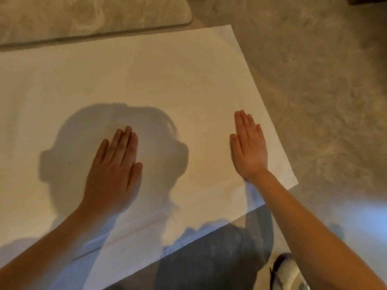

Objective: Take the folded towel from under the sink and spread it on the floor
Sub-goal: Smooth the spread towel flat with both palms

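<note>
White towel (167, 80) lies unfolded on floor (314, 80), both grips flat on top.
L grip (113, 170) & R grip (249, 149): fingers straight and together, palms down, pressing the cloth, clamped on nothing. Towel sits directly under both, so no reach needed. Its long axis runs approx left-right, tilted, w/ the left end out of frame. R grip is just beside the right short edge and near the near-right corner; L grip is mid-towel, in the head shadow. Judgement: spread looks nearly done, and any last smoothing would go outward, R grip to the right edge, L grip toward the unseen left end. Count: 1 towel, 2 grips, 1 mat (83, 17) beyond the far edge, 1 shoe (287, 273) bottom right.
</note>
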`<state>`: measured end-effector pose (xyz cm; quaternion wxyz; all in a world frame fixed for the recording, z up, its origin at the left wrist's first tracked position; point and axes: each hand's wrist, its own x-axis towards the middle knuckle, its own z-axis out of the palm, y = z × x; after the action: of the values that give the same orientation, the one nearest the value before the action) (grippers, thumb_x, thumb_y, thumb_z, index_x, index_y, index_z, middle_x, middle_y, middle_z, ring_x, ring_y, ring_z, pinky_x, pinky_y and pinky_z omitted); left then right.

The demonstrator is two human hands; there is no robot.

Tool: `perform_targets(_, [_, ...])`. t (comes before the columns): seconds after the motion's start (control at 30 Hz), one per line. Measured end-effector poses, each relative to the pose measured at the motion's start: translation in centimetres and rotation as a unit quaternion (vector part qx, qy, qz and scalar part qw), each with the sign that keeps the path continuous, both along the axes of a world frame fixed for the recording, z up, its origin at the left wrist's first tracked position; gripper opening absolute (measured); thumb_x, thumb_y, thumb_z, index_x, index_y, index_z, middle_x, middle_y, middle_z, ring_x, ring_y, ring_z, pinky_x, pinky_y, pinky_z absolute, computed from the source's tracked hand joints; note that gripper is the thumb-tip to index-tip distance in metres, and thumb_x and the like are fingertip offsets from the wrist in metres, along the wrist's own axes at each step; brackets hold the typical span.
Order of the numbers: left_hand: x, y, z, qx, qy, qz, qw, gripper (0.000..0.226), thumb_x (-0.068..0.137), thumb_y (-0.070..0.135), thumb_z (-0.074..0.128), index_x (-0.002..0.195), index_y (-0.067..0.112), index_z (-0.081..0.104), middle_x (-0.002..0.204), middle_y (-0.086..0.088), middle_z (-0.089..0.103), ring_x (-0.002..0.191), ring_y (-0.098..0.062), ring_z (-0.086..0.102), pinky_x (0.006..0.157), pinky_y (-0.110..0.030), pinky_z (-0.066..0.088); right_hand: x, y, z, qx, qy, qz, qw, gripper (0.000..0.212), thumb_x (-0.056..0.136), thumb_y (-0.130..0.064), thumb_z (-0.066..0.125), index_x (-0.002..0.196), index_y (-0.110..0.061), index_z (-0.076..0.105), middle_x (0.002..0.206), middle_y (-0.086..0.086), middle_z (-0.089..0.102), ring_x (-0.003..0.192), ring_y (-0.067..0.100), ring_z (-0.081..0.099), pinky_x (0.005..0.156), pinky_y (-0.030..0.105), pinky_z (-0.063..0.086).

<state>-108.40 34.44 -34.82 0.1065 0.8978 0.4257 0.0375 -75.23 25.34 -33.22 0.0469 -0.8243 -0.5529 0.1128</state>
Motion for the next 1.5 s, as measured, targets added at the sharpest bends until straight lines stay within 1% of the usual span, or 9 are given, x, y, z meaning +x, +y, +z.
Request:
perform_targets(0.27, [2.2, -0.5, 1.0, 0.010, -0.029, 0.012, 0.999, 0.063, 0.095, 0.031, 0.027, 0.150, 0.000, 0.029, 0.160, -0.021, 0.023, 0.148, -0.034, 0.022, 0.121, -0.049, 0.010, 1.6, -0.7, 0.9, -0.014, -0.033, -0.079, 0.996, 0.061, 0.101, -0.034, 0.017, 0.157, -0.011, 0.009, 0.165, 0.006, 0.008, 0.151, 0.022, 0.002, 0.123, 0.041, 0.003])
perform_targets(0.47, [12.1, -2.0, 1.2, 0.021, -0.075, -0.159, 0.984, 0.057, 0.101, 0.026, 0.030, 0.148, -0.006, 0.032, 0.158, -0.023, 0.026, 0.147, -0.036, 0.024, 0.119, -0.053, 0.019, -8.7, -1.5, -0.6, 0.025, 0.016, 0.038, 0.999, 0.057, 0.103, -0.034, 0.023, 0.156, -0.015, 0.017, 0.163, 0.002, 0.017, 0.151, 0.019, 0.007, 0.123, 0.038, 0.007])
perform_targets(0.77, [12.1, -1.7, -0.1, 0.016, -0.042, -0.154, 0.987, 0.062, 0.100, 0.030, 0.027, 0.152, -0.003, 0.021, 0.160, -0.020, 0.021, 0.148, -0.032, 0.022, 0.120, -0.051, 0.018, 5.3, -10.9, 1.5, -0.059, -0.016, -0.133, 0.989, 0.065, 0.099, -0.043, 0.014, 0.156, -0.013, 0.008, 0.164, 0.001, 0.006, 0.151, 0.020, 0.003, 0.122, 0.036, -0.001])
perform_targets(0.87, [12.0, -1.8, 0.0, 0.016, -0.028, -0.149, 0.988, 0.063, 0.099, 0.031, 0.029, 0.153, -0.002, 0.020, 0.161, -0.019, 0.020, 0.149, -0.030, 0.020, 0.121, -0.049, 0.016, 3.3, -6.8, 2.1, -0.011, -0.037, -0.096, 0.995, 0.062, 0.101, -0.041, 0.018, 0.156, -0.012, 0.015, 0.163, 0.006, 0.013, 0.151, 0.022, 0.006, 0.122, 0.040, 0.002])
perform_targets(1.0, [12.1, -1.6, 0.3, 0.006, -0.039, -0.157, 0.987, 0.058, 0.098, 0.029, 0.034, 0.147, -0.003, 0.037, 0.153, -0.023, 0.036, 0.145, -0.034, 0.030, 0.121, -0.049, 0.018, -4.5, 4.6, 1.7, 0.077, 0.083, 0.071, 0.991, 0.056, 0.103, -0.034, 0.030, 0.154, -0.011, 0.026, 0.161, 0.008, 0.023, 0.150, 0.024, 0.013, 0.122, 0.040, 0.008])
perform_targets(1.1, [12.0, -1.6, 0.5, 0.000, -0.056, -0.155, 0.986, 0.051, 0.097, 0.028, 0.037, 0.136, -0.002, 0.053, 0.140, -0.024, 0.053, 0.137, -0.039, 0.041, 0.120, -0.049, 0.021, -6.7, 8.5, 1.0, 0.079, 0.128, 0.165, 0.975, 0.051, 0.104, -0.026, 0.038, 0.152, -0.012, 0.031, 0.159, 0.006, 0.030, 0.149, 0.024, 0.016, 0.122, 0.037, 0.008])
perform_targets(1.17, [11.9, -1.6, 0.5, -0.005, -0.049, -0.148, 0.988, 0.056, 0.098, 0.030, 0.034, 0.143, -0.002, 0.045, 0.148, -0.022, 0.044, 0.142, -0.035, 0.035, 0.121, -0.047, 0.018, -4.9, 8.7, 0.5, 0.053, 0.091, 0.196, 0.975, 0.051, 0.105, -0.028, 0.035, 0.154, -0.014, 0.027, 0.161, 0.003, 0.026, 0.150, 0.022, 0.014, 0.122, 0.035, 0.005])
perform_targets(1.3, [12.0, -1.6, 0.3, 0.002, -0.033, -0.142, 0.989, 0.063, 0.100, 0.035, 0.026, 0.152, 0.000, 0.024, 0.162, -0.017, 0.020, 0.150, -0.028, 0.017, 0.122, -0.045, 0.013, 1.4, 8.2, 0.3, 0.039, 0.041, 0.123, 0.991, 0.052, 0.107, -0.030, 0.028, 0.156, -0.018, 0.017, 0.163, 0.000, 0.015, 0.151, 0.017, 0.006, 0.122, 0.034, 0.002])
perform_targets(1.5, [11.9, -1.4, 0.9, -0.017, -0.046, -0.141, 0.989, 0.063, 0.099, 0.037, 0.026, 0.150, 0.000, 0.032, 0.160, -0.016, 0.025, 0.148, -0.029, 0.025, 0.120, -0.046, 0.022, 4.5, 8.1, 0.2, 0.028, 0.013, 0.070, 0.997, 0.053, 0.106, -0.030, 0.024, 0.157, -0.018, 0.014, 0.164, -0.002, 0.012, 0.151, 0.015, 0.004, 0.123, 0.035, 0.002])
